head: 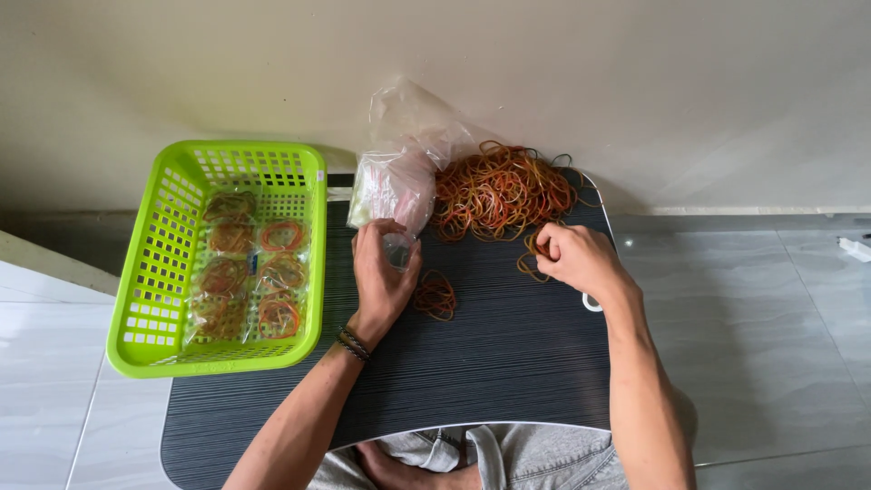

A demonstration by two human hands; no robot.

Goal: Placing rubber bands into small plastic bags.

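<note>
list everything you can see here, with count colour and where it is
basket: one, lime green, left end of the table
packed bags: about eight, clear with orange-brown rubber bands inside, lying in the basket
table: one, dark striped top, over the person's lap
loose rubber bands: one big pile, orange, red and brown, far edge of the table by the wall
small bunch of bands: one, orange-brown, on the table between the hands
plastic bags: a bundle, clear, left of the pile
left hand: one, wrist bracelet, fingers on a small clear bag
right hand: one, pinching a few bands beside the pile
</note>
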